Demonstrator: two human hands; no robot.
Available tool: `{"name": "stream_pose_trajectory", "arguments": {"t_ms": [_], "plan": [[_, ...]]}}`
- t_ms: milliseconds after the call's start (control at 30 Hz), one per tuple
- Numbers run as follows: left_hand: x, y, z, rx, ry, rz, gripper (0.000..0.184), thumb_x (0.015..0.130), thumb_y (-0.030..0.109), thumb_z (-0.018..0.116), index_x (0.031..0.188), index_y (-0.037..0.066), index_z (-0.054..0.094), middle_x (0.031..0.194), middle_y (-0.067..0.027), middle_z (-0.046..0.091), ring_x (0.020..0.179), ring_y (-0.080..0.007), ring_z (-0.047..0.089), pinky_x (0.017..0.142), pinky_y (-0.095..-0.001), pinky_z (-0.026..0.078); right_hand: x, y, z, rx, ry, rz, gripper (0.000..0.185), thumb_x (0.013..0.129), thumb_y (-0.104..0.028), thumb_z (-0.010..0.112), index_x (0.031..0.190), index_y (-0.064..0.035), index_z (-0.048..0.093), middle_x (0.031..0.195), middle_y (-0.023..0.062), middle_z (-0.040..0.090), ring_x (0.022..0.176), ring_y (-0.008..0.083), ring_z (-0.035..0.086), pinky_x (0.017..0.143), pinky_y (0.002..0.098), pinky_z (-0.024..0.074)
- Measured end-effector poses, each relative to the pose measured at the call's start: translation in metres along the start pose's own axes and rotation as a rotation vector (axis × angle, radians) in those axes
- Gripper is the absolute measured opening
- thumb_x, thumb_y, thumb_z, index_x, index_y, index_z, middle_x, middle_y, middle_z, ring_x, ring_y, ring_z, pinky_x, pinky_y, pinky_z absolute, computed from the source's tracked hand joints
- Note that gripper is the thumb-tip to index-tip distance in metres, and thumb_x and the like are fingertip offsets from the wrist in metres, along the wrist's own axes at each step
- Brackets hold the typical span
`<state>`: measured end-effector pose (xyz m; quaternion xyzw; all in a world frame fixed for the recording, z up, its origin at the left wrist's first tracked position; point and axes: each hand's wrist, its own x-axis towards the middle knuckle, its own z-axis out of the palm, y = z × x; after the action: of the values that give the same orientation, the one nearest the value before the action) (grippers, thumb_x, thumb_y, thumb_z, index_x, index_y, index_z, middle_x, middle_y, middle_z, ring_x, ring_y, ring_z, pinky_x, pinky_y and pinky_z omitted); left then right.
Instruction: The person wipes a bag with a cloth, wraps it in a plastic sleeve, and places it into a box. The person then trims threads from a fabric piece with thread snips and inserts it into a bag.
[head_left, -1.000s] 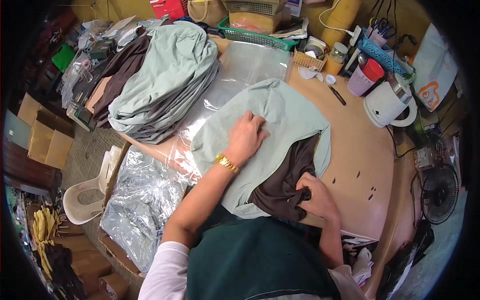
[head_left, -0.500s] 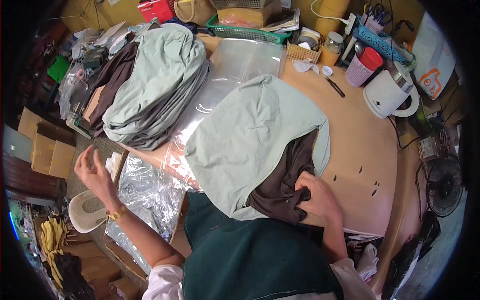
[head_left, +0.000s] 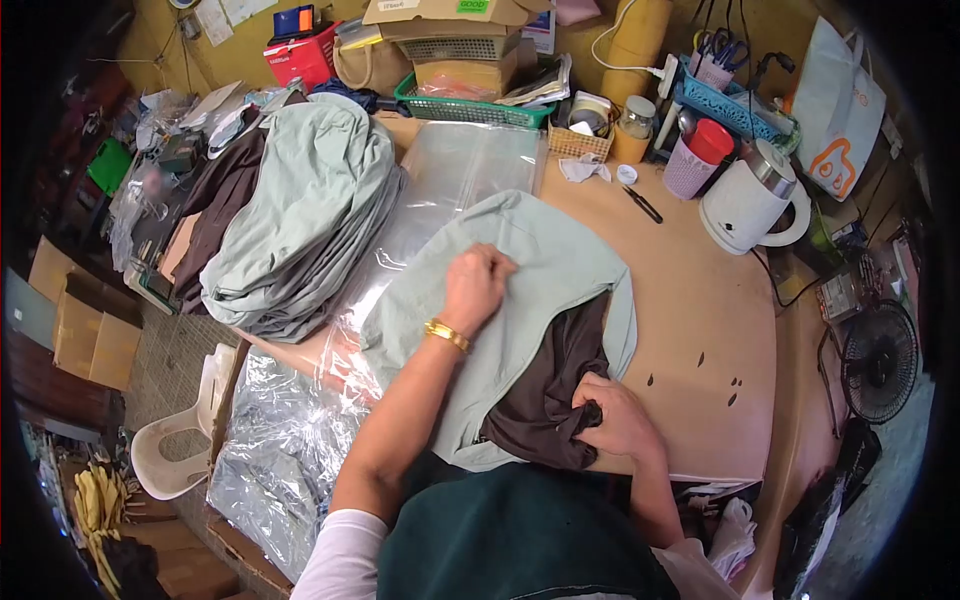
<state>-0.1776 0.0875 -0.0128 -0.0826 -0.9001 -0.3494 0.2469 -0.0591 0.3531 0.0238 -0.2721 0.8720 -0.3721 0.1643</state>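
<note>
A pale green cloth piece (head_left: 480,340) lies spread on the table, with a dark brown cloth (head_left: 550,385) showing where its lower right edge curves away. My left hand (head_left: 475,290), with a gold bracelet at the wrist, rests on the upper middle of the green cloth. Its fingers are curled in; whether they pinch any fabric is hidden. At the lower right, my right hand (head_left: 618,420) grips a bunched fold of the brown cloth between thumb and fingers.
A pile of similar green and brown cloths (head_left: 310,210) stands at the left on clear plastic sheeting (head_left: 470,160). Black tweezers or snips (head_left: 642,204), a white kettle (head_left: 750,200) and a pink holder (head_left: 690,165) sit at the right back. A fan (head_left: 880,360) stands far right.
My left hand has come from the air at the left onto the green cloth, its fingers curling. My right hand keeps hold of the brown cloth. The whole view has shifted slightly.
</note>
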Motion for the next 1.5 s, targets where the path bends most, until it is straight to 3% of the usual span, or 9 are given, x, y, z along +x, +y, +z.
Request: {"name": "stream_pose_trajectory", "arguments": {"t_ms": [200, 300, 433, 567, 667, 1167, 1367, 1467, 1500], "plan": [[-0.022, -0.038, -0.164, 0.219, 0.549, -0.26, 0.016, 0.088, 0.014, 0.063, 0.079, 0.002, 0.066, 0.076, -0.0089, 0.065, 0.067, -0.0223, 0.06, 0.068, -0.0331, 0.048, 0.003, 0.002, -0.002, -0.002, 0.009, -0.019, 0.031, 0.062, -0.017, 0.074, 0.086, -0.0042, 0.058, 0.089, 0.0105, 0.057, 0.087, 0.0346, 0.058, 0.074, 0.042, 0.0458], [-0.09, -0.083, -0.293, 0.078, 0.962, -0.638, 0.05, 0.099, 0.03, 0.056, 0.06, 0.0, 0.059, 0.058, -0.0033, 0.051, 0.056, -0.0117, 0.048, 0.052, -0.0316, 0.036, 0.002, 0.001, -0.002, -0.009, 0.013, -0.018, 0.031, 0.062, -0.016, 0.073, 0.086, -0.0046, 0.058, 0.089, 0.0101, 0.058, 0.088, 0.0351, 0.058, 0.073, 0.0422, 0.0459], [-0.105, -0.024, -0.295, 0.584, 0.801, -0.144, 0.024, 0.095, 0.022, 0.063, 0.088, 0.0, 0.069, 0.085, -0.005, 0.064, 0.074, -0.0118, 0.057, 0.067, -0.028, 0.046, 0.002, 0.0, 0.0, -0.016, 0.018, 0.012, 0.031, 0.062, -0.015, 0.073, 0.086, -0.0043, 0.058, 0.088, 0.009, 0.058, 0.086, 0.0347, 0.057, 0.073, 0.0418, 0.0461], [-0.097, 0.024, -0.175, -0.429, 0.057, -0.279, 0.017, 0.084, -0.003, 0.063, 0.1, 0.0, 0.068, 0.1, -0.0081, 0.066, 0.091, -0.0176, 0.062, 0.08, -0.0292, 0.05, 0.001, 0.001, 0.002, -0.001, 0.026, 0.004, 0.031, 0.061, -0.015, 0.073, 0.086, -0.0038, 0.058, 0.087, 0.0086, 0.057, 0.086, 0.0342, 0.057, 0.073, 0.0411, 0.0458], [-0.089, 0.072, -0.082, -0.387, -0.3, -0.143, 0.026, 0.079, 0.006, 0.073, 0.104, 0.005, 0.071, 0.098, -0.0098, 0.065, 0.084, -0.0218, 0.064, 0.072, -0.0323, 0.053, 0.002, 0.003, 0.003, 0.001, 0.035, -0.006, 0.032, 0.06, -0.014, 0.073, 0.086, -0.0035, 0.057, 0.088, 0.0089, 0.056, 0.087, 0.0339, 0.057, 0.073, 0.0406, 0.0455], [-0.107, 0.047, -0.026, -0.125, -0.11, -0.027, 0.01, 0.084, 0.009, 0.066, 0.091, 0.002, 0.064, 0.076, -0.0118, 0.058, 0.068, -0.0228, 0.059, 0.063, -0.0354, 0.047, -0.001, 0.001, 0.008, 0.029, 0.112, -0.036, 0.031, 0.059, -0.008, 0.073, 0.078, 0.0001, 0.05, 0.082, 0.0098, 0.054, 0.078, 0.0285, 0.055, 0.072, 0.0336, 0.0421], [-0.102, 0.004, -0.129, -0.357, 0.232, -0.695, 0.028, 0.099, 0.031, 0.056, 0.089, 0.005, 0.062, 0.07, 0.0017, 0.053, 0.062, -0.0083, 0.048, 0.055, -0.0255, 0.039, -0.001, 0.002, 0.008, 0.043, 0.118, -0.036, 0.031, 0.061, -0.009, 0.075, 0.076, -0.0003, 0.049, 0.081, 0.0099, 0.053, 0.077, 0.0294, 0.055, 0.071, 0.0338, 0.0418], [-0.1, -0.037, -0.199, -1.025, 0.606, -0.635, 0.031, 0.102, 0.026, 0.049, 0.075, 0.012, 0.05, 0.072, 0.0045, 0.044, 0.057, -0.0037, 0.033, 0.049, -0.0202, 0.029, -0.001, 0.001, 0.006, 0.005, 0.08, -0.012, 0.031, 0.06, -0.012, 0.071, 0.085, -0.003, 0.055, 0.088, 0.0091, 0.056, 0.087, 0.0346, 0.057, 0.075, 0.0396, 0.0456], [-0.119, -0.063, -0.226, -1.49, 0.443, -0.381, 0.033, 0.103, 0.027, 0.046, 0.073, 0.013, 0.044, 0.07, 0.0038, 0.038, 0.055, -0.0065, 0.028, 0.049, -0.022, 0.03, -0.001, 0.0, 0.007, 0.018, 0.101, -0.024, 0.03, 0.061, -0.011, 0.073, 0.08, -0.0017, 0.052, 0.084, 0.0094, 0.055, 0.082, 0.0316, 0.056, 0.073, 0.0369, 0.0439]]}}
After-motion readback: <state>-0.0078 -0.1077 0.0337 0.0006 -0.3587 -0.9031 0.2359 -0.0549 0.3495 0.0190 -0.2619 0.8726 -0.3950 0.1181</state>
